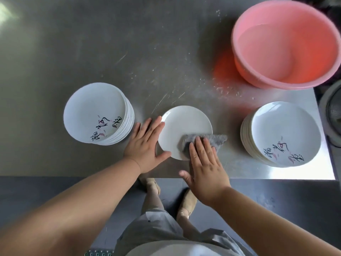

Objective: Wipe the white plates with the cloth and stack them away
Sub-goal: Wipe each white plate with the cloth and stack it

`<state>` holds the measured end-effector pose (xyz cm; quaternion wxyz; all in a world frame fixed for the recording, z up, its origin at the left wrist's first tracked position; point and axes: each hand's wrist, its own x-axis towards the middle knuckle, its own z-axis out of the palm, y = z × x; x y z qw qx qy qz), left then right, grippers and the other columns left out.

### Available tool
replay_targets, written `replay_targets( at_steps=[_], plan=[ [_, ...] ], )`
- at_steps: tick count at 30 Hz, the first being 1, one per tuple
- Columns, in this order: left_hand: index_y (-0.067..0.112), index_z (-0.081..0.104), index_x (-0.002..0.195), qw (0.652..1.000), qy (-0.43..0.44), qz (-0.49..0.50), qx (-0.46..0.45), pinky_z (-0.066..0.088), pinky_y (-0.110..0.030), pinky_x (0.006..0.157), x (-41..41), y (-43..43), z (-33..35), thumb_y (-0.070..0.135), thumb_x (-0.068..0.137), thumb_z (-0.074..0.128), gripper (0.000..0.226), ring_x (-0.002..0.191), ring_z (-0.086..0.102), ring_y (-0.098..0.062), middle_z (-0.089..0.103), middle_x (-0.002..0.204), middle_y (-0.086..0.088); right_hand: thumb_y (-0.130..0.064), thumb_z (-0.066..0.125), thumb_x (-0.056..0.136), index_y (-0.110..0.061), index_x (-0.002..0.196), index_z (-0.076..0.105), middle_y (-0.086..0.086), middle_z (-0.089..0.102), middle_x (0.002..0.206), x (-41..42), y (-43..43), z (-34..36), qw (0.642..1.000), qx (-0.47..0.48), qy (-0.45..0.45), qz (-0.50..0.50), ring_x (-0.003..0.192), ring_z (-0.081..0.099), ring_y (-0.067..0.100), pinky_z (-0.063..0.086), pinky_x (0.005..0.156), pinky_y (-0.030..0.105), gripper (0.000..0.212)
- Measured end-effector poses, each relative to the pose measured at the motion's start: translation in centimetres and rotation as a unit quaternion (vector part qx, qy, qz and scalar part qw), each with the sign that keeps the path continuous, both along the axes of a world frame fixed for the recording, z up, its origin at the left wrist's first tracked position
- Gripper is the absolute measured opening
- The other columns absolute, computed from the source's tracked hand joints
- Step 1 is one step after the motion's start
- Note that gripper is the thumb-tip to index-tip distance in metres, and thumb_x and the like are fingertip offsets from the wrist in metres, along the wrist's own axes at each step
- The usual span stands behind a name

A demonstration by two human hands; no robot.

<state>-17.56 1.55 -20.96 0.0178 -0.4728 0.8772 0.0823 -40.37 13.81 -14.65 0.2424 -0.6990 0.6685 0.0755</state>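
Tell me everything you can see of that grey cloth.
The grey cloth looks fuzzy, like microfibre, and lies crumpled on the near right part of the lone white plate, its right end reaching past the rim over the steel table. The right hand presses it with straight fingers; the left hand does not touch it.

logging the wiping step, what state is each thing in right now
middle plate, lying flat on the table, being wiped
cloth, spread over the plate's near edge, pressed flat
left hand, fingers straight, touches the plate's left rim
right hand, fingers straight, presses on the cloth
left stack, upright, print up
right stack, upright, print up
pink basin, upright, seems to hold water
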Motion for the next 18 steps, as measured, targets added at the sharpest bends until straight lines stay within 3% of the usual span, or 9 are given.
replay_targets(
  at_steps=[4, 9, 14, 18],
  plan=[
    [0.018, 0.008, 0.168, 0.999, -0.021, 0.037, 0.022, 0.001, -0.057, 0.129, -0.7, 1.4, 1.4, 0.084, 0.092, 0.019, 0.101, 0.162, 0.004, -0.028, -0.007, 0.176, 0.003, -0.076, 0.004, 0.097, -0.009, 0.167, 0.012, 0.011, 0.000, 0.175, -1.4, -2.8, 0.5, 1.000, -0.005, 0.000, -0.003, 0.160, -0.016, 0.028, -0.007, 0.130, 0.044, 0.096],
    [0.014, 0.024, 0.165, 0.985, -0.019, 0.168, 0.023, -0.007, -0.056, 0.128, -4.6, 8.4, 2.4, 0.069, 0.096, 0.027, 0.089, 0.161, 0.012, -0.033, -0.001, 0.176, -0.008, -0.064, 0.025, 0.104, -0.017, 0.168, 0.005, 0.000, -0.011, 0.175, -3.9, -9.2, 0.8, 1.000, -0.028, 0.008, 0.005, 0.159, -0.021, 0.022, -0.004, 0.131, 0.041, 0.082],
    [0.008, 0.044, 0.150, 0.976, 0.042, 0.212, 0.039, 0.005, -0.056, 0.129, -5.8, 8.0, 2.0, 0.051, 0.096, 0.057, 0.071, 0.162, 0.012, -0.029, 0.005, 0.175, -0.008, -0.073, 0.005, 0.098, -0.012, 0.167, 0.002, 0.005, -0.017, 0.173, -0.7, -2.0, 0.1, 0.999, -0.017, -0.033, -0.033, 0.156, -0.029, 0.024, -0.008, 0.130, 0.041, 0.092],
    [0.009, 0.044, 0.147, 0.976, 0.060, 0.206, 0.027, 0.004, -0.054, 0.129, -5.4, 7.9, 1.3, 0.064, 0.096, 0.037, 0.075, 0.160, 0.018, -0.031, 0.012, 0.175, -0.011, -0.082, -0.008, 0.092, -0.012, 0.167, 0.010, 0.006, -0.006, 0.175, 0.0, -0.4, -0.1, 0.999, 0.003, -0.051, -0.014, 0.158, -0.024, 0.023, -0.009, 0.128, 0.039, 0.104]
  ],
)
